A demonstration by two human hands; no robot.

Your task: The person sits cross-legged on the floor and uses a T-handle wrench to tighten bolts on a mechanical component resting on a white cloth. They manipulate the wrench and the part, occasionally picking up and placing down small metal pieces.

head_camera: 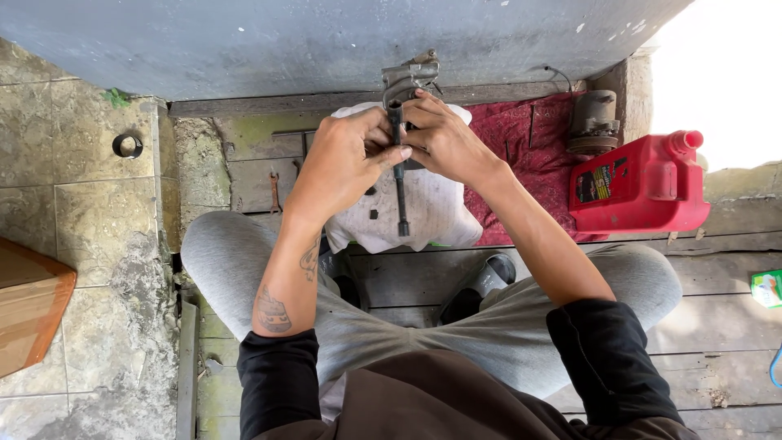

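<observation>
My left hand [338,159] and my right hand [444,138] meet over a grey metal part [407,79] with a long dark tool shaft [401,195] hanging down from it. Both hands grip around the top of the shaft, just below the metal part. Under them lies a white cloth [423,216] with small dark bits on it. I sit cross-legged in grey trousers on weathered wooden planks [717,326].
A red plastic jug [643,187] stands at the right on a dark red cloth [529,138], a rusty round part [592,122] behind it. A small wrench [275,192] lies on the planks at left. A black ring [127,145] rests on tiles. A blue wall [285,41] runs across the back.
</observation>
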